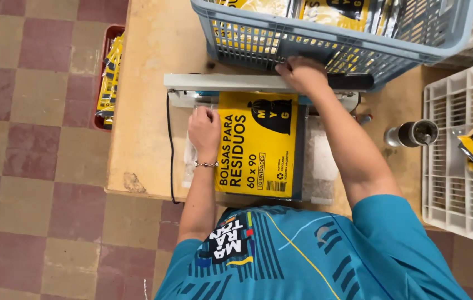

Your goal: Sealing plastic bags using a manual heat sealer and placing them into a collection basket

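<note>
A flat yellow and black plastic packet [256, 145] lies on the wooden table [147, 55], its top edge under the long bar of a heat sealer [231, 82]. My right hand [302, 75] presses down on that bar, fingers curled over it. My left hand [204, 129] rests in a loose fist on the packet's clear left edge, just below the sealer. A beaded bracelet circles my left wrist.
A blue-grey plastic basket [358, 47] holding more yellow packets sits behind the sealer. A white crate [461, 150] stands at the right, a metal cylinder [412, 134] beside it. A red tray of packets [108, 78] sits on the tiled floor, left. The sealer's black cord [171, 150] hangs off the table.
</note>
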